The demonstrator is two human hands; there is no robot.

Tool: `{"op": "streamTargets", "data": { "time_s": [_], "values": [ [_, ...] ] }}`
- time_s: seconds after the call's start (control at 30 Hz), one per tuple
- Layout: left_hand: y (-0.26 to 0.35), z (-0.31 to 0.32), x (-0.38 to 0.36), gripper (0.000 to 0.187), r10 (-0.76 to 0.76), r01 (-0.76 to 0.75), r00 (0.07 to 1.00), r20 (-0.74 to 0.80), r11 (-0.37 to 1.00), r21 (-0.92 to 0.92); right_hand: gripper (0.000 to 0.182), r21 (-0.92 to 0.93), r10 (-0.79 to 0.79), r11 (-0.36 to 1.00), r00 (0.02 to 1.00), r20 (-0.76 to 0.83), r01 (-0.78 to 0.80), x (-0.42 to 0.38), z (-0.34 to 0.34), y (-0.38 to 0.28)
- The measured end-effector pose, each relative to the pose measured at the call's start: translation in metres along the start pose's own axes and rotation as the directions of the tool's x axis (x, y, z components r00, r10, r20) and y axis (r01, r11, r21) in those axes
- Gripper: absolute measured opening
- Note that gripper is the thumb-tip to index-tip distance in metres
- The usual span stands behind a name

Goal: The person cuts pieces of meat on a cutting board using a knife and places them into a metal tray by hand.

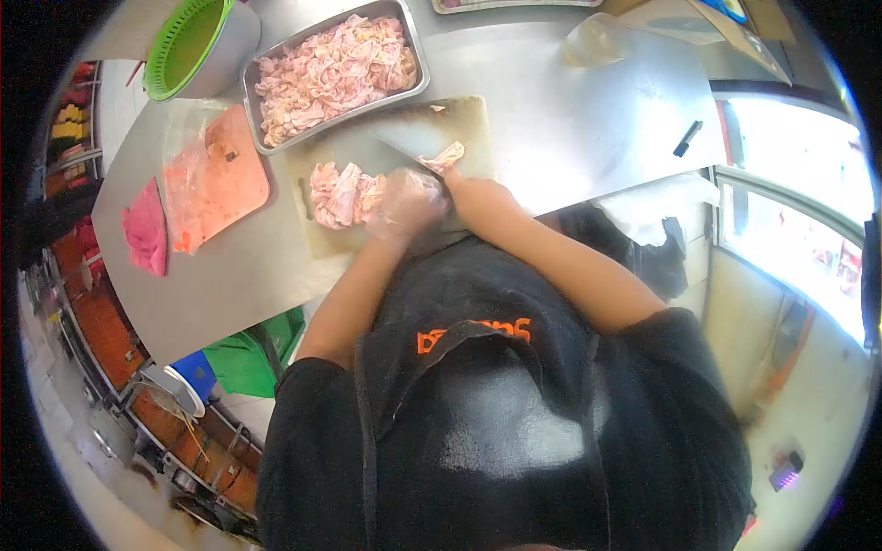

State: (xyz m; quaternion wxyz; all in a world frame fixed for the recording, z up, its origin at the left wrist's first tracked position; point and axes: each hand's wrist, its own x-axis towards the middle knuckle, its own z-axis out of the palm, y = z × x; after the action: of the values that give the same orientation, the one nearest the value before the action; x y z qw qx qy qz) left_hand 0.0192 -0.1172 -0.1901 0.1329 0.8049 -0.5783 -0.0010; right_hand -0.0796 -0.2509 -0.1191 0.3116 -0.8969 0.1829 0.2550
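Observation:
My right hand (pixel 480 199) is closed around the handle of a knife (pixel 406 150), whose blade points up and left over the cutting board (pixel 317 241). My left hand (pixel 410 204), in a clear plastic glove and slightly blurred, is curled over the right end of a pile of pale pink raw meat (pixel 342 195). A small cut piece of meat (pixel 446 156) lies beyond the blade, near my right knuckles. Behind the board, a metal tray (pixel 424 78) is heaped with similar folded raw meat. My left fingertips are hidden.
Left of the board lie a pink board (pixel 241 170) under a plastic bag (pixel 188 207) and a pink cloth (pixel 145 228). A bucket with a green basket (pixel 158 55) stands back left. A black marker (pixel 687 139) and a clear container (pixel 597 41) are on the right.

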Motion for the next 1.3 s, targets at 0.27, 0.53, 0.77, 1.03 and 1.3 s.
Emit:
{"op": "streamTargets", "data": {
  "time_s": [0.27, 0.53, 0.77, 1.03, 1.3],
  "values": [
    [-0.003, -0.023, 0.007, 0.023, -0.037, 0.044, 0.97, 0.24, 0.999, -0.022, 0.026, 0.017, 0.022, 1.0, 0.995, -0.093, -0.02, -0.008, -0.005, 0.011],
    [0.002, -0.028, 0.013, 0.028, -0.18, 0.2, 0.971, 0.156, 0.971, -0.127, 0.019, 0.003, 0.159, 0.987, 0.977, -0.14, -0.16, -0.034, -0.024, 0.028],
    [0.0, -0.023, 0.016, 0.026, -0.048, 0.046, 0.999, -0.014, 0.987, -0.157, 0.023, -0.066, 0.093, 0.994, 0.995, 0.032, -0.091, -0.041, -0.001, 0.034],
    [0.003, 0.008, -0.005, 0.025, -0.071, 0.086, 0.992, 0.109, 0.986, -0.144, 0.022, -0.038, 0.029, 0.999, 0.999, 0.028, -0.028, -0.014, 0.004, 0.019],
    [-0.006, 0.009, -0.002, 0.028, -0.037, 0.058, 0.99, 0.133, 0.986, -0.159, 0.021, -0.027, -0.036, 0.999, 0.998, -0.049, 0.034, -0.011, -0.003, 0.01]
  ]
}}
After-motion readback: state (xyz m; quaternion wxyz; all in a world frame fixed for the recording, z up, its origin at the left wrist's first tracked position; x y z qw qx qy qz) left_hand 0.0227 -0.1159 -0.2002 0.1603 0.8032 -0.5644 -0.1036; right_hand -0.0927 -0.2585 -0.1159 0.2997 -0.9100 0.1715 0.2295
